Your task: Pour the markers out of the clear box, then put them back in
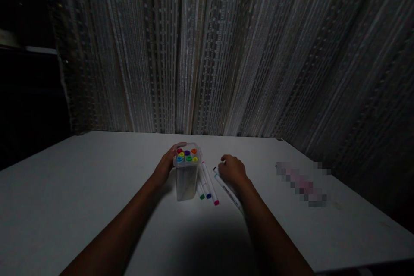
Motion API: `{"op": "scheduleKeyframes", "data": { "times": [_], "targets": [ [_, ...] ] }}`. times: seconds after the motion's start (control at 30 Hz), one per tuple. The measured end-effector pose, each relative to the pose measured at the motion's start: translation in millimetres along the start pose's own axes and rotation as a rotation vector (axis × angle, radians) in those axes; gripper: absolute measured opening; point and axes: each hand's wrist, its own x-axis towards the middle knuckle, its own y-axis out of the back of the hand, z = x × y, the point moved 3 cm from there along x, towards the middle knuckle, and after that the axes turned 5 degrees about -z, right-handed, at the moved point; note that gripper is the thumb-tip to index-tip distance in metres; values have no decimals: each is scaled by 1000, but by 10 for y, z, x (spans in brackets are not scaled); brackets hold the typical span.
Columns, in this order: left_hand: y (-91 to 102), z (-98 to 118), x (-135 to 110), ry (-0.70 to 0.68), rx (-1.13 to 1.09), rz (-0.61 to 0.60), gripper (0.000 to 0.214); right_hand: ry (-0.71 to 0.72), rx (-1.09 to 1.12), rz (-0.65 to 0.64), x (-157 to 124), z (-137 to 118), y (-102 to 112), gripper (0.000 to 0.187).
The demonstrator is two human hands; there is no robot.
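Observation:
A clear plastic marker box (186, 179) stands upright on the white table (80, 189), with several coloured marker caps showing at its top. My left hand (166, 164) is wrapped round the box's left side and back. Three white markers (208, 187) with green, blue and pink ends lie just right of the box. My right hand (232, 169) rests knuckles-up on the table with fingers curled onto the tip of another white marker (226, 189) that runs under my wrist.
A pale curtain of hanging strands (226, 51) closes off the back of the table. A blurred pinkish patch (304, 183) lies on the table at right. Dark shelving (26, 47) stands at the far left. The room is dim.

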Motion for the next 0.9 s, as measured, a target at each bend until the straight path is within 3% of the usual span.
{"op": "scheduleKeyframes", "data": {
  "times": [0.17,0.47,0.67,0.77,0.9],
  "targets": [
    [-25,29,-10,-10,9,2,60,-9,-95,-168,-2,41,-74,32],
    [-53,35,-23,-5,-1,-2,62,58,-60,-158,-16,-57,-95,32],
    [-67,46,-28,-24,3,7,62,60,-104,-293,-96,-54,13,52],
    [-69,49,-31,-27,4,-1,62,97,-137,-368,-105,-78,-32,50],
    [-45,26,-24,-6,25,-18,63,103,-138,-227,-68,-141,-135,41]
  ]
}}
